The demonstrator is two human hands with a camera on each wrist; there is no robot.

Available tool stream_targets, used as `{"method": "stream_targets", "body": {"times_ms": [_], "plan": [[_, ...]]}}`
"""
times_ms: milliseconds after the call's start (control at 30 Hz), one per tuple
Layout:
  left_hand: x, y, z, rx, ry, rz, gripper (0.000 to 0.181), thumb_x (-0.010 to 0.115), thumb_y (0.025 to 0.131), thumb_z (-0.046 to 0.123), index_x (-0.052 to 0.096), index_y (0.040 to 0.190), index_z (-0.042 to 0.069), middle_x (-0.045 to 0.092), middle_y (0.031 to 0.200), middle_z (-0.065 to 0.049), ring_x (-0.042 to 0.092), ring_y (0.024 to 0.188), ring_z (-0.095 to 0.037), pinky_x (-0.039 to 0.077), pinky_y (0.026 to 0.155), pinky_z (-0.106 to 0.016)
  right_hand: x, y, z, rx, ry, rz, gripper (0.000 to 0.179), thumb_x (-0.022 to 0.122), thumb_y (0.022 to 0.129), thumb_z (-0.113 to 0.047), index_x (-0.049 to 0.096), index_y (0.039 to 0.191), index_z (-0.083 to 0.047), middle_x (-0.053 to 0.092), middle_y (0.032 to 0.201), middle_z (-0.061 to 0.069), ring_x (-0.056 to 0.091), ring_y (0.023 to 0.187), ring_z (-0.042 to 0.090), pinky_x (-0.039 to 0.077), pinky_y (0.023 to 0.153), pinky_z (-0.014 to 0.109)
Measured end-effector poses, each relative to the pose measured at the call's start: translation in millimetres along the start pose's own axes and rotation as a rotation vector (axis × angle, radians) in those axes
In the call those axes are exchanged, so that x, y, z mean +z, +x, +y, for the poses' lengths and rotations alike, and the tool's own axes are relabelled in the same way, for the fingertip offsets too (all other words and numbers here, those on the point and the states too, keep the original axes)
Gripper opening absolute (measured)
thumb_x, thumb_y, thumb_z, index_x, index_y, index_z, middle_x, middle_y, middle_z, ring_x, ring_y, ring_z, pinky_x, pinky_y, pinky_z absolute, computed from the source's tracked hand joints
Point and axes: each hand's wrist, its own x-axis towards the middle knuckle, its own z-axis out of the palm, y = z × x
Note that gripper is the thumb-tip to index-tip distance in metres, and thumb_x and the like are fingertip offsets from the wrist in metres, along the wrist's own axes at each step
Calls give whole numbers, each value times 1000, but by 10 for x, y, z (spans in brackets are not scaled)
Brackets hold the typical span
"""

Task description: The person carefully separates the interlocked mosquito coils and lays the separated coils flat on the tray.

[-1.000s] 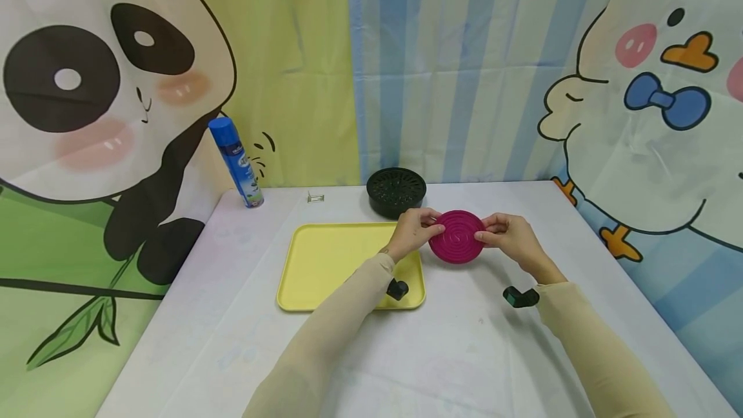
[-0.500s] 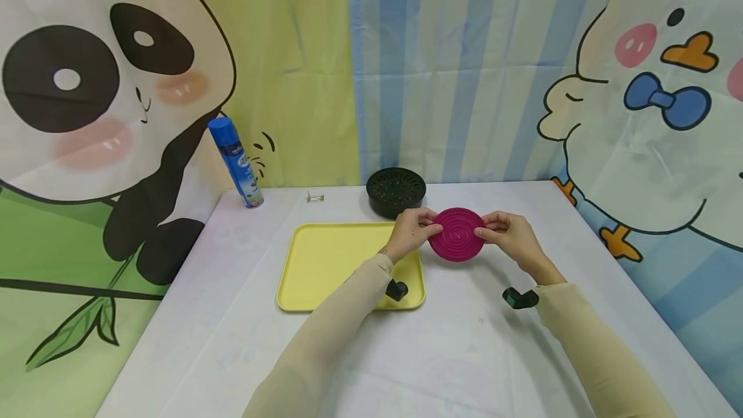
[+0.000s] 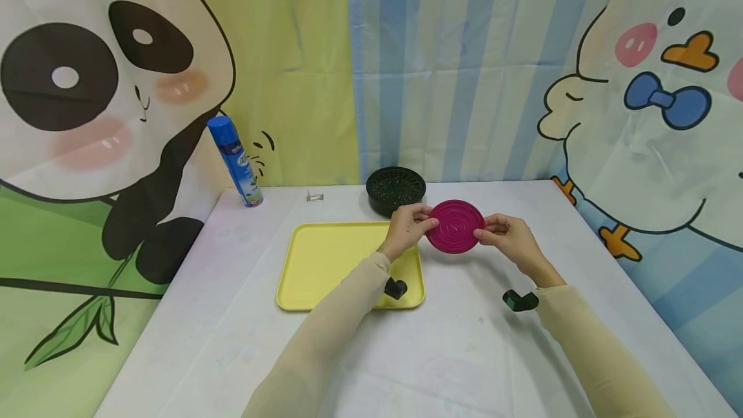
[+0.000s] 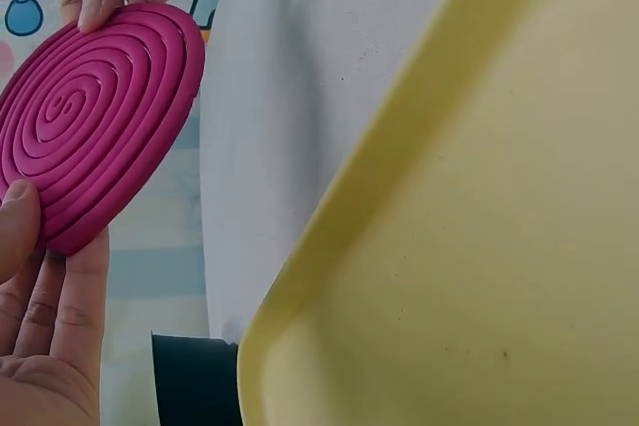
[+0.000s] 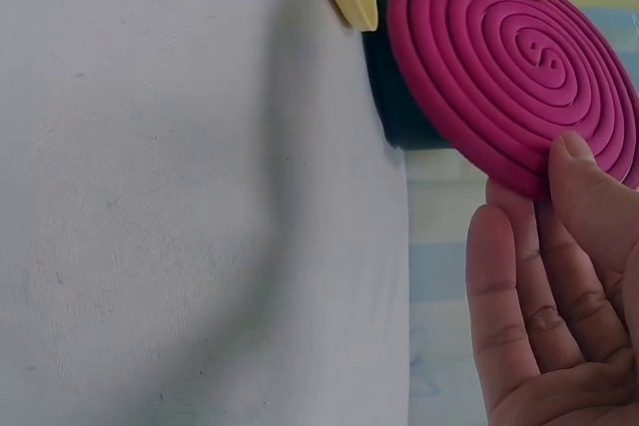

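Note:
A magenta mosquito coil (image 3: 455, 226), a flat round spiral, is held up above the table, its face tilted toward the head camera. My left hand (image 3: 407, 229) pinches its left edge, thumb on the face and fingers behind. On the opposite edge, my right hand (image 3: 511, 241) pinches it in the same way. Both wrist views show the coil (image 4: 95, 127) gripped between the two hands, its spiral grooves fitting tightly together. Just behind the left hand stands a round black holder (image 3: 396, 191) with a slotted top. A yellow tray (image 3: 342, 263) lies under the left forearm.
A small metal stand (image 3: 315, 197) lies near the table's back edge. At the back left stands a blue spray can (image 3: 236, 161). Printed curtains close off the back and both sides of the white table (image 3: 453, 353).
The coil has risen slightly and shifted a little left, its left side lifting with the left hand. Both hands keep their hold; the tray, holder and can stay put.

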Motion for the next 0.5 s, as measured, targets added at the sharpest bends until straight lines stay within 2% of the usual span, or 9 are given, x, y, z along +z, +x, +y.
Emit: {"method": "stream_targets", "body": {"times_ms": [100, 200, 367, 500], "plan": [[-3, 10, -3, -7, -14, 19, 16, 75, 91, 10, 73, 107, 5, 77, 93, -8, 70, 78, -9, 60, 70, -23, 4, -1, 9, 0, 10, -12, 41, 76, 92, -26, 61, 117, 4, 74, 102, 15, 75, 96, 31, 58, 80, 18], [-4, 15, 1, -20, -18, 33, 17, 75, 91, 10, 73, 108, 5, 77, 93, -8, 70, 78, -9, 60, 70, -22, 10, 0, 13, -6, 32, -14, 39, 76, 93, -23, 61, 116, 5, 74, 102, 17, 75, 94, 31, 60, 82, 24], [1, 12, 1, -51, -50, 34, 18, 73, 93, 10, 72, 110, 4, 77, 93, -8, 70, 76, -9, 60, 70, -23, 27, 4, -1, -32, 61, 18, 34, 74, 93, -15, 62, 115, 7, 73, 101, 17, 75, 91, 29, 61, 84, 39], [2, 12, -16, -66, -79, 29, 18, 70, 96, 11, 71, 112, 3, 76, 94, -8, 70, 76, -10, 60, 70, -23, 40, 4, -26, -41, 50, 46, 33, 73, 94, -14, 62, 116, 8, 71, 101, 16, 75, 86, 20, 61, 83, 38]]}}
